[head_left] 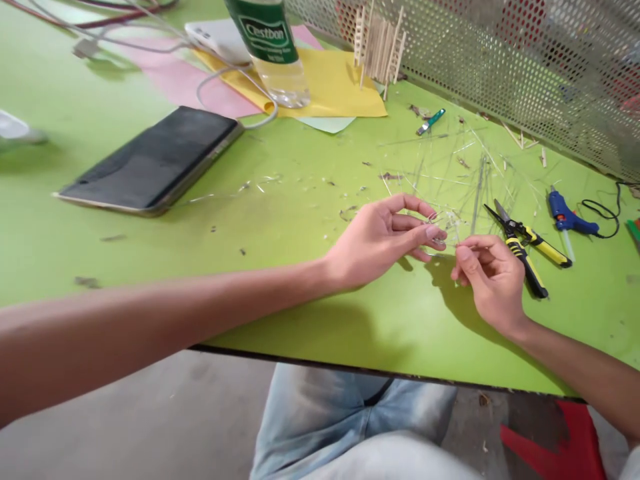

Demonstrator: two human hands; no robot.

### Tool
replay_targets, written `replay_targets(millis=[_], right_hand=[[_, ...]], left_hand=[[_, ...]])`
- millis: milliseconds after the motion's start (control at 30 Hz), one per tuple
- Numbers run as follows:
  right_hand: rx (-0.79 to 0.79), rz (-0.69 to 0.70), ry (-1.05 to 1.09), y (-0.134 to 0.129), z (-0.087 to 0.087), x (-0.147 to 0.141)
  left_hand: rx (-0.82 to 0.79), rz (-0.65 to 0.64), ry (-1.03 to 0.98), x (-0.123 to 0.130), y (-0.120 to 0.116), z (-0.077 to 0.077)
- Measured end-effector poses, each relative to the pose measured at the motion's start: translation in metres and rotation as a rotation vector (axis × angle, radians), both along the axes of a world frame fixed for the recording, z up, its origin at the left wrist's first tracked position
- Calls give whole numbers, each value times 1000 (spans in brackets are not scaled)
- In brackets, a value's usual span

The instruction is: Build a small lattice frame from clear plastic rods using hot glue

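Left hand (380, 241) and right hand (493, 283) close together above the green work table (280, 313), apart at the wrists but near each other at the fingers, both pinching one small clump of clear glue threads (447, 227) in the air, just over the table top. Left thumb and fingers around one side of the clump, right thumb and bent fingers on the other side; exact shape of the clump hidden by the fingers and too thin to tell.

Just beside the right hand, a pair of yellow and black tin snips (525, 250) lying on the table, blades open. Farther right, a blue hot glue gun (567, 212) on its side, with a black cord (607, 210) curling beside it. Around and behind the hands, many thin clear glue strings (440, 160) scattered with small dark scraps, and among them a small green-handled utility knife (430, 121).

At the back, a little structure of wooden craft sticks (379, 50) upright near a perforated metal screen (500, 60), at the edge of a yellow paper sheet (330, 87). Beside it, a clear water bottle with green label (267, 47), a white cable (235, 87) and a pink paper sheet (185, 80). Well apart from the hands, on the left, a dark phone (150, 160) lying flat. Below the table edge, light blue jeans (350, 413) on the person's legs, and a red plastic seat part (555, 443) over a concrete floor (150, 413)
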State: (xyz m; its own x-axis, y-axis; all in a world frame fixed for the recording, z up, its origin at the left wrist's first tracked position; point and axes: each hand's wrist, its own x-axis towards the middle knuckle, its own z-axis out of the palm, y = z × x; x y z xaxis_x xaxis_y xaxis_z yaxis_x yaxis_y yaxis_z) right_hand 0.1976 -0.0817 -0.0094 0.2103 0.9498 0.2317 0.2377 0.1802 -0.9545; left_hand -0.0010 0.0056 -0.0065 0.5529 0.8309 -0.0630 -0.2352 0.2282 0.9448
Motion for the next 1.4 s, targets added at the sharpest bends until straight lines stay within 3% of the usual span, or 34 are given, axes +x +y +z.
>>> replay_targets(millis=[200,567,1400], right_hand=[[-21,-57,-7,-1,3,-2],[-29,-22,-63,-4,3,2],[-52,0,-103,-2,6,1]], left_hand=[[-11,50,36,-1,-5,0],[47,254,-2,3,-5,4],[48,154,12,1,-7,4]])
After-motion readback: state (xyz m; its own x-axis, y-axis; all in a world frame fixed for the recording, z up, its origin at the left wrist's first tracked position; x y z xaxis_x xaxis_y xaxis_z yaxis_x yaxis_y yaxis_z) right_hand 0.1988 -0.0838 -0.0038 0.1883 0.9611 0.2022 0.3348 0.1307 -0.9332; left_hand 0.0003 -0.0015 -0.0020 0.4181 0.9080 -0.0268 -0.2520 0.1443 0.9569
